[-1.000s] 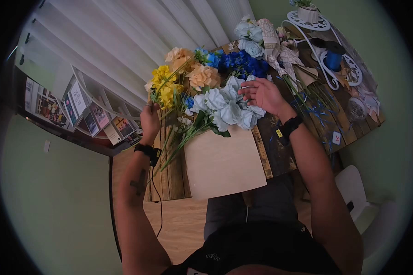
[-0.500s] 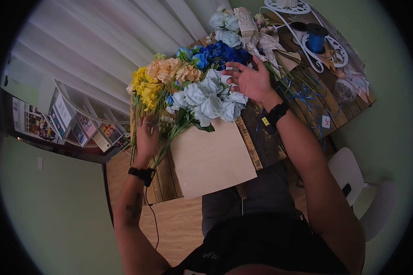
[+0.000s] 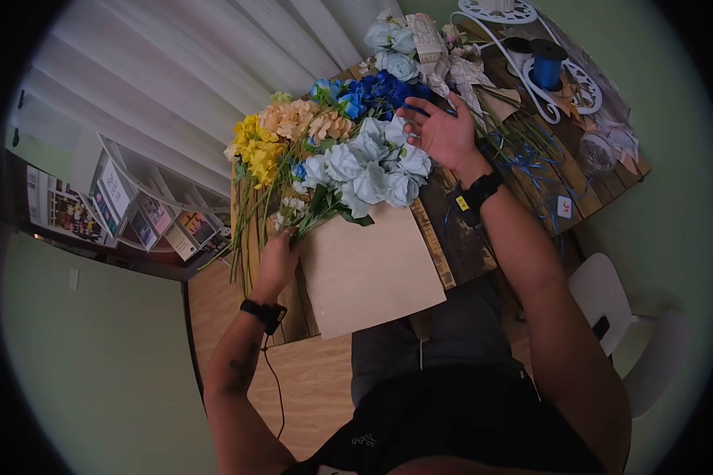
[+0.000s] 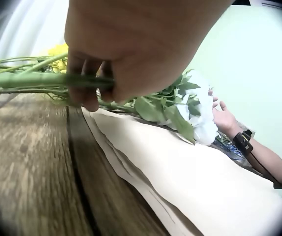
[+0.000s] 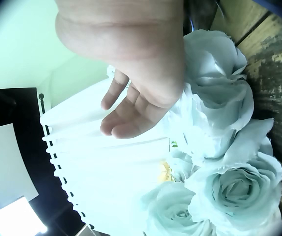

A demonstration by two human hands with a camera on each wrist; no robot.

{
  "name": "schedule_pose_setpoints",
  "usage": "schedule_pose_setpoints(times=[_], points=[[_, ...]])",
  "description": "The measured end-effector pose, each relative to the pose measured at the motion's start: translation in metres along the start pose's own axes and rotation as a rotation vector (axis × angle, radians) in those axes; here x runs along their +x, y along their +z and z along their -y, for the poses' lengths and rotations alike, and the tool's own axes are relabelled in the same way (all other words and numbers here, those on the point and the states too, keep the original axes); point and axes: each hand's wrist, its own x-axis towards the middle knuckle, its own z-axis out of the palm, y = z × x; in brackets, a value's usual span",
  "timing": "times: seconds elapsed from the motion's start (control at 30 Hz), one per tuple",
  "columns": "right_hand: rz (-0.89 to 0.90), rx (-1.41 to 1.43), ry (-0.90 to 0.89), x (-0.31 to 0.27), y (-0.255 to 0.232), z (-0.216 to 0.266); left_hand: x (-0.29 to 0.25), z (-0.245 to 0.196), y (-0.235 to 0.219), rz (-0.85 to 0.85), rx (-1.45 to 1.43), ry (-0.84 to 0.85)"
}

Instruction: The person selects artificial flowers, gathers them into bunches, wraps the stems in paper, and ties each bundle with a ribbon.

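Observation:
My left hand (image 3: 276, 265) grips a bundle of green stems (image 4: 28, 81) at the left edge of a sheet of beige paper (image 3: 372, 269). These stems lead up to a bunch of pale blue fabric roses (image 3: 364, 170) lying over the paper's far edge. Beside the roses' right side, my right hand (image 3: 445, 136) is held with its palm turned up and fingers loosely extended. The right wrist view shows it close against the rose petals (image 5: 234, 189), with nothing in its grasp.
Yellow flowers (image 3: 257, 150), peach hydrangeas (image 3: 293, 119) and dark blue flowers (image 3: 388, 91) lie behind the roses. On the right are wrapped flowers (image 3: 432, 51), a spool of blue ribbon (image 3: 547, 63), blue ribbon scraps (image 3: 523, 162) and a white metal stand (image 3: 582, 95).
My left hand has come from beside the yellow flowers down toward me and right, onto the pale blue roses' stems. The right hand stays beside the roses. The head view has shifted.

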Motion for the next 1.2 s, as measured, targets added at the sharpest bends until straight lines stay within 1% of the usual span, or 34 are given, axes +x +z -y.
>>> schedule_pose_setpoints(times=[0.03, 0.1, 0.17, 0.2, 0.27, 0.3, 0.33, 0.4, 0.43, 0.5, 0.53, 0.6, 0.63, 0.67, 0.73, 0.83, 0.97, 1.03, 1.07, 1.13, 1.17, 1.2], points=[[0.002, 0.000, -0.003, 0.000, 0.000, 0.001, 0.001, -0.001, -0.004, -0.002, 0.002, 0.002], [0.028, 0.007, -0.035, -0.001, 0.000, 0.003, 0.005, -0.003, -0.014, -0.160, -0.176, -0.127], [0.016, 0.019, -0.060, -0.001, -0.001, 0.004, 0.008, 0.008, -0.027, -0.266, -0.121, -0.107], [0.004, 0.028, -0.080, -0.001, -0.002, 0.005, 0.009, 0.014, -0.034, -0.288, -0.217, -0.136], [0.011, 0.025, -0.084, -0.001, -0.003, 0.005, 0.008, 0.010, -0.058, -0.316, -0.291, -0.178], [0.016, 0.019, -0.093, -0.001, -0.004, 0.006, 0.008, 0.020, -0.057, -0.379, -0.525, -0.167], [0.019, 0.021, -0.092, -0.001, -0.004, 0.006, 0.007, 0.013, -0.064, -0.380, -0.521, -0.168], [-0.010, -0.036, -0.075, 0.000, -0.003, 0.006, 0.002, -0.009, -0.086, -0.356, -0.970, -0.337], [-0.004, -0.033, -0.070, -0.002, -0.003, 0.006, -0.001, -0.006, -0.092, -0.281, -0.930, -0.324], [-0.038, -0.082, -0.055, 0.000, -0.001, 0.003, -0.008, -0.004, -0.095, -0.231, -1.112, -0.318], [-0.074, -0.103, -0.048, -0.001, 0.002, 0.003, -0.010, -0.011, -0.097, -0.230, -1.203, -0.342], [-0.067, -0.121, -0.037, 0.000, 0.000, 0.001, -0.016, -0.007, -0.095, -0.163, -1.323, -0.365], [-0.059, -0.127, -0.030, 0.000, 0.002, 0.000, -0.018, -0.012, -0.095, -0.141, -1.381, -0.344], [-0.046, -0.125, -0.024, 0.001, 0.003, -0.002, -0.020, -0.016, -0.096, -0.136, -1.403, -0.353], [-0.077, -0.133, -0.012, -0.001, 0.003, -0.001, -0.022, -0.029, -0.100, -0.130, -1.434, -0.373], [-0.082, -0.139, -0.003, -0.001, 0.003, -0.002, -0.024, -0.039, -0.105, -0.103, -1.423, -0.352], [-0.086, -0.157, -0.006, 0.000, 0.003, -0.001, -0.030, -0.045, -0.103, -0.141, -1.363, -0.322], [-0.079, -0.152, -0.009, -0.001, 0.003, -0.001, -0.036, -0.057, -0.105, -0.244, -1.312, -0.331], [-0.078, -0.154, -0.012, -0.002, 0.002, -0.001, -0.039, -0.065, -0.105, -0.243, -1.312, -0.327], [-0.092, -0.172, -0.007, -0.002, 0.003, -0.001, -0.047, -0.083, -0.106, -0.428, -1.262, -0.373], [-0.079, -0.183, -0.010, -0.001, 0.004, 0.000, -0.051, -0.087, -0.106, -0.484, -1.223, -0.359], [-0.079, -0.252, -0.044, 0.000, 0.006, 0.000, -0.053, -0.093, -0.107, -0.544, -1.196, -0.337]])
